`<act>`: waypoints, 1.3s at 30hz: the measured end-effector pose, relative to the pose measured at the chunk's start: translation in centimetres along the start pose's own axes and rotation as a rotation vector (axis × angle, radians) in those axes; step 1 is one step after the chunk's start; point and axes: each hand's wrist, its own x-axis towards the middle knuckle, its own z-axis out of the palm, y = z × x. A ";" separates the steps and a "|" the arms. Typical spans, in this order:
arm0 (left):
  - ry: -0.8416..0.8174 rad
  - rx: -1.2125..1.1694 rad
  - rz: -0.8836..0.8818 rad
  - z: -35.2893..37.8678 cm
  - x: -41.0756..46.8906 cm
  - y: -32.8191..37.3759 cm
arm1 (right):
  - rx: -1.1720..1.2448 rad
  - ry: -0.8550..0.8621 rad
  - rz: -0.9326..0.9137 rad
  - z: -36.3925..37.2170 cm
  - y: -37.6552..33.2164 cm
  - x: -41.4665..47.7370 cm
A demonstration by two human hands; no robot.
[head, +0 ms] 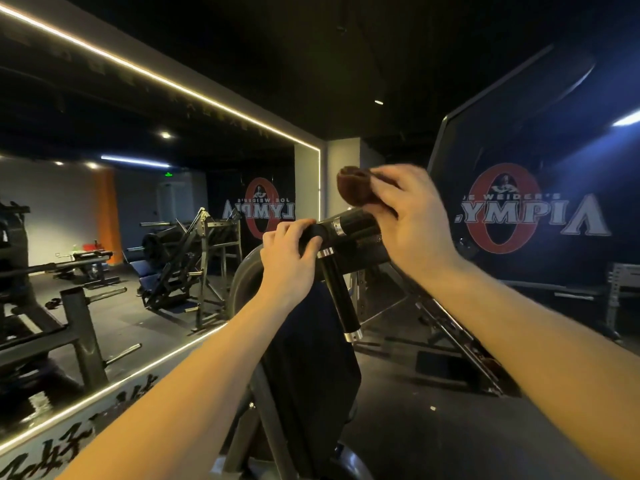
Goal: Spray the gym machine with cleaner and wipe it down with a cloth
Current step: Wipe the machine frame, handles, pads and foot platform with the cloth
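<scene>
Handle [356, 226] lies crosswise in left hand [287, 258]; right hand [412, 216] holds cloth [354, 189]

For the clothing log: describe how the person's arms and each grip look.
The left forearm and right forearm are bare, no sleeves in view. The left grip and right grip wear no gloves; no watch, wristband or ring shows.

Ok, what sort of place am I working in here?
Most likely a gym: weight machines seen in the wall mirror, an Olympia logo, and the black machine handle the left hand grips.
</scene>
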 end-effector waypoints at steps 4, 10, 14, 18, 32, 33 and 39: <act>-0.019 -0.017 0.006 0.0 0.1 -0.2 | -0.511 -0.318 -0.036 2.4 -0.6 2.4; 0.010 0.006 0.066 0.3 0.5 -1.1 | -0.525 -0.392 -0.209 4.3 -1.2 2.8; -0.011 0.010 0.085 0.0 0.6 -1.3 | -0.559 -0.448 -0.259 1.2 1.7 3.2; -0.036 0.005 0.084 -0.4 0.9 -1.5 | -0.536 -0.327 -0.217 -1.1 3.5 3.0; -0.070 -0.039 0.110 -0.9 1.4 -1.9 | -0.357 0.058 -0.159 5.4 2.5 -2.5; -0.070 -0.037 0.107 -0.8 1.4 -1.8 | -0.375 0.091 -0.136 4.4 3.3 -2.9; -0.082 -0.031 0.115 -0.9 1.6 -1.6 | -0.031 0.452 0.445 2.8 2.5 -3.7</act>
